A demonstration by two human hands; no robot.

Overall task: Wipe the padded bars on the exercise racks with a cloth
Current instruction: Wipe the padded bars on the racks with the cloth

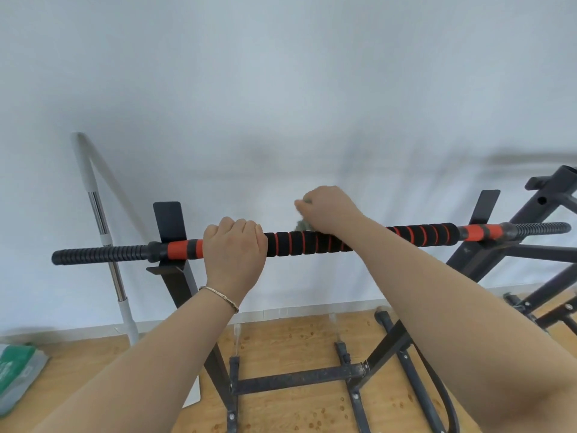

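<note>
A long bar with black and orange foam padding (299,243) lies across two black rack uprights in the middle of the view. My left hand (234,245) grips the bar near its left orange section, fingers curled over the top. My right hand (327,209) sits just above and behind the bar's middle, closed round a small grey-green cloth (301,225); only a bit of the cloth shows below the hand, touching the padding.
The black rack frame (299,378) stands on a wooden floor against a white wall. A second black rack (524,232) is at the right. A white and chrome pole (100,220) leans at the left. A green pack (18,373) lies at the lower left.
</note>
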